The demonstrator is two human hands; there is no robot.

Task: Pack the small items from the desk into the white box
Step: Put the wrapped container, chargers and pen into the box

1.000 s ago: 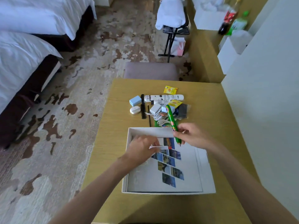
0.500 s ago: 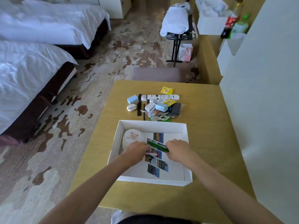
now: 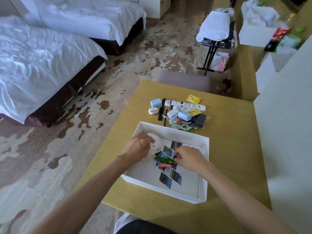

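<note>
Inside one white cardboard box [image 3: 170, 131]: right hand [image 3: 190, 157] pinches one green stick [image 3: 164, 160]; left hand [image 3: 137, 148], shifted leftward, grips one round white tin [image 3: 157, 143].

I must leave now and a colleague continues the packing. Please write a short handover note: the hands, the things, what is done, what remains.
Left hand: fingers curled over the round white case, in the far-left corner of the white box.
Right hand: pinches the green packet, low over the box floor.
Done: the case and a red-white sachet lie in the box.
Left: release the green packet; pack the pile of chargers, cables and tea bags on the desk.
</note>
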